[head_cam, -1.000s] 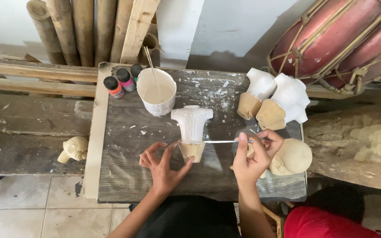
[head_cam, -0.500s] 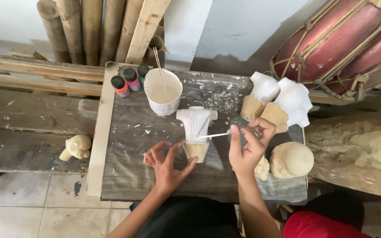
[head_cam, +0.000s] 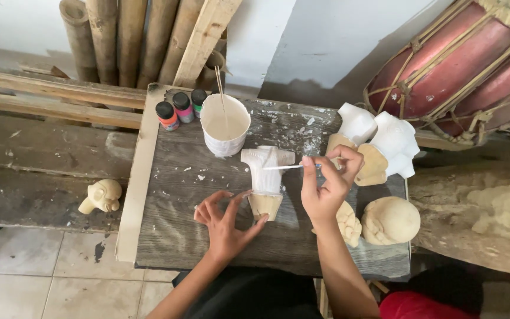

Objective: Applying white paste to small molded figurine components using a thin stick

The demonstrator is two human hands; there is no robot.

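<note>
A small carved wooden figure, painted white above and bare wood at its base, stands on a dark wooden board. My left hand steadies the bare base with thumb and fingertips, the other fingers spread. My right hand pinches a thin white-tipped brush whose tip touches the figure's white upper part. A white cup of white paint with a stick in it stands just behind the figure.
Three small paint bottles sit at the board's back left. Two white-painted carvings and two bare ones lie at the right. Another bare carving rests on the bench at left. Bamboo poles and a red drum stand behind.
My right hand has shifted the brush up along the figure toward its top. My left hand stays at the base. The view has drifted slightly.
</note>
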